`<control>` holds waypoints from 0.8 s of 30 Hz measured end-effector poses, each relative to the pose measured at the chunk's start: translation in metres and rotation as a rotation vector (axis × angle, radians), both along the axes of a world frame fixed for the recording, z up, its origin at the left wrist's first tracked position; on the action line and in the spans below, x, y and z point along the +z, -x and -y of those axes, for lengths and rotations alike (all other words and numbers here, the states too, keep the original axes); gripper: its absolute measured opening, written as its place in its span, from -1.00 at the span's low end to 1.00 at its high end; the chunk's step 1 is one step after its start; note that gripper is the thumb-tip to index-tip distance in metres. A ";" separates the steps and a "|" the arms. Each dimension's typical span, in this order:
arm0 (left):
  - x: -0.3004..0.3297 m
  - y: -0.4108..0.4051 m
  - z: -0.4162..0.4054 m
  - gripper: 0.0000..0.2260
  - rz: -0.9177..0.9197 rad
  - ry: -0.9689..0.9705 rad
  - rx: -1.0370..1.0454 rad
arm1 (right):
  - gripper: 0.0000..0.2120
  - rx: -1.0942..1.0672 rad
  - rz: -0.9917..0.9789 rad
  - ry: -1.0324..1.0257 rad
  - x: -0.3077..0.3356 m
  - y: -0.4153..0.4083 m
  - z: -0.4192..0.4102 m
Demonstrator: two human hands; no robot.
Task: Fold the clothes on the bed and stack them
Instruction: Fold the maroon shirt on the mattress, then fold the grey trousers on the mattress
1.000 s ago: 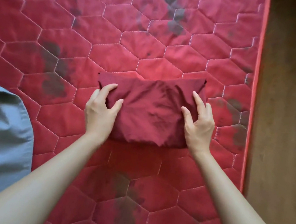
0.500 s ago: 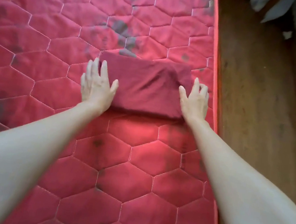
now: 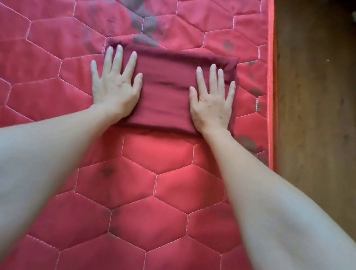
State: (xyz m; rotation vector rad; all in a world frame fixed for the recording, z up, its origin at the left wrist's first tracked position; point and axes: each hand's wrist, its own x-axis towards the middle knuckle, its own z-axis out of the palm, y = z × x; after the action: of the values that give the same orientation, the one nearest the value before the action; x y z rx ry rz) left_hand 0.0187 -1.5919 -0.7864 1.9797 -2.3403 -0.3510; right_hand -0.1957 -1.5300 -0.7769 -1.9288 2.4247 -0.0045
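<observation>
So the folded dark red garment sits on the bed near its right edge, squeezed between both hands. Left hand lies flat on its left end, right hand on its right end, fingers spread straight, pressing down.

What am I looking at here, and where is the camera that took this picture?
There is no machine: a person wears a camera on the head, looking down along both bare arms. The left hand and the right hand lie flat with straight fingers on a folded dark red cloth, pressing its two ends down; neither hand grips anything. The cloth rests on a red quilted mattress with hexagon stitching and some dark stains. Along the right side runs a brown wooden floor.
</observation>
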 end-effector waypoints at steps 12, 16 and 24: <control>0.063 -0.057 -0.133 -0.58 -0.110 0.064 0.012 | -0.59 -0.002 0.264 0.044 0.067 -0.043 -0.095; 0.075 -0.086 -0.224 -0.59 0.000 -0.065 -0.040 | -0.64 0.136 0.334 0.005 0.080 -0.102 -0.159; 0.084 -0.169 -0.336 -0.56 0.078 -0.112 0.127 | -0.68 0.379 0.323 -0.054 0.071 -0.195 -0.259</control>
State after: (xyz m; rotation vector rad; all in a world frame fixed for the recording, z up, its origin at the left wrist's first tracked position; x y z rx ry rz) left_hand 0.1881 -1.2563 -0.7027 2.2189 -2.2713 -0.4131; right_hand -0.0005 -1.2708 -0.7059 -2.1355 1.8198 -0.2169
